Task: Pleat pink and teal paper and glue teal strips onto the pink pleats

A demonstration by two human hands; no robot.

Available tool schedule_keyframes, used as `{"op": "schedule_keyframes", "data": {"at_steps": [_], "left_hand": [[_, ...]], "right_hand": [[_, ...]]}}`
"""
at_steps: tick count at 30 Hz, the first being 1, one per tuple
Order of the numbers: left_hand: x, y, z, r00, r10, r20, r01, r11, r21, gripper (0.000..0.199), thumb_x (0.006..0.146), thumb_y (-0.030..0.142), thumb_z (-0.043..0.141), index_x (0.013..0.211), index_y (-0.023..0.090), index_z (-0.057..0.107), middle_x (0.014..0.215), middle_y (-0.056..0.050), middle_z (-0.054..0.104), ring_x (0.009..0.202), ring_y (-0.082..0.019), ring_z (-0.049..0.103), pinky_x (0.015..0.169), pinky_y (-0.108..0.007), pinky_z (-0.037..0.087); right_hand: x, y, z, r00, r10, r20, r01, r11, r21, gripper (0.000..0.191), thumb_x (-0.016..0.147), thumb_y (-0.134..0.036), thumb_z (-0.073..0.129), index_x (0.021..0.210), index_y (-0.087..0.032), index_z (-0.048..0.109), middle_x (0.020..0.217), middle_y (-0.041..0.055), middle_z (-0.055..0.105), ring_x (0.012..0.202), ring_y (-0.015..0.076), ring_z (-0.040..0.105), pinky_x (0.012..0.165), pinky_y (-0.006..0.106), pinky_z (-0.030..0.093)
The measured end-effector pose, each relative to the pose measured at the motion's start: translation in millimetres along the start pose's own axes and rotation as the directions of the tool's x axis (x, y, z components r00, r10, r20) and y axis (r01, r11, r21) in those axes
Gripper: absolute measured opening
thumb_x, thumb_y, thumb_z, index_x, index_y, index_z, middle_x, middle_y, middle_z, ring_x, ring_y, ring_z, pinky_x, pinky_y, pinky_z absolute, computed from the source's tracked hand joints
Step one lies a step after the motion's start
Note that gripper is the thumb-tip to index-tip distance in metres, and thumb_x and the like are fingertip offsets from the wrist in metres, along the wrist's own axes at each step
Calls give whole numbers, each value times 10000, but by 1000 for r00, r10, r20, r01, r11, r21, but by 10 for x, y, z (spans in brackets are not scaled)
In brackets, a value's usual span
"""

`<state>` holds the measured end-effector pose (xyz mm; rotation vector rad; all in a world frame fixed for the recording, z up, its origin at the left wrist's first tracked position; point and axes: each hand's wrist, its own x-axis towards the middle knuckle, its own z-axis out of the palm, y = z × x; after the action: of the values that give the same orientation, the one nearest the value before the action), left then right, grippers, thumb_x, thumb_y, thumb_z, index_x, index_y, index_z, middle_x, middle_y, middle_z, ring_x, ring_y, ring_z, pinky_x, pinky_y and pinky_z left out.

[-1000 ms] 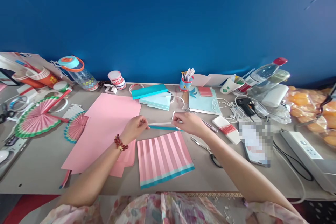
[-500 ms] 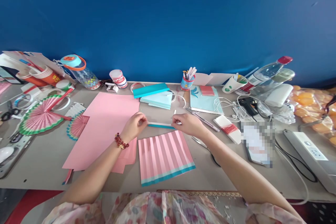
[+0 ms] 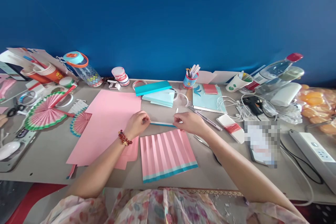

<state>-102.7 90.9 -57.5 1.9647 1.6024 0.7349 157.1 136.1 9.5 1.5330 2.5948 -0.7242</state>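
A narrow blue paper strip with a white upper edge (image 3: 162, 124) lies crosswise between my hands. My left hand (image 3: 138, 123) pinches its left end, fingers curled. At the right end, my right hand (image 3: 189, 122) presses thumb and fingers together on the strip. Just below my hands lies an accordion-pleated pink sheet (image 3: 168, 154) with a light and dark blue band along its near edge. Large pink paper sheets (image 3: 105, 126) are under and beside my left forearm. Beyond the strip are stacked light blue strips (image 3: 159, 98) with a teal piece (image 3: 153, 88) on top.
Scissors (image 3: 202, 141) lie partly beneath my right forearm. Nearby are a pen-like cutter (image 3: 208, 120), white earphones (image 3: 233, 106), a phone (image 3: 262, 143) and a power strip (image 3: 315, 148). Finished-looking paper fans (image 3: 46, 112) lie left; a bottle (image 3: 84, 71) stands behind. Another person's hand (image 3: 3, 120) shows at the left edge.
The whole view has shifted slightly, so the table's things appear a little farther right. Both hands keep hold of the strip's ends. Part of another person's hand has appeared at the left edge.
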Motion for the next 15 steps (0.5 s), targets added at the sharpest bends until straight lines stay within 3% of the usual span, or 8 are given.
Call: {"op": "schedule_keyframes", "data": {"at_steps": [15], "left_hand": [[25, -3, 35, 999, 22, 25, -25, 994, 105, 131, 800, 171, 559, 677, 211, 582, 811, -30, 611, 774, -180, 592, 728, -302, 466]], "right_hand": [[11, 31, 110, 999, -37, -37, 35, 997, -62, 88, 776, -225, 560, 743, -234, 642, 822, -22, 709, 744, 141, 594, 532, 250, 254]]}}
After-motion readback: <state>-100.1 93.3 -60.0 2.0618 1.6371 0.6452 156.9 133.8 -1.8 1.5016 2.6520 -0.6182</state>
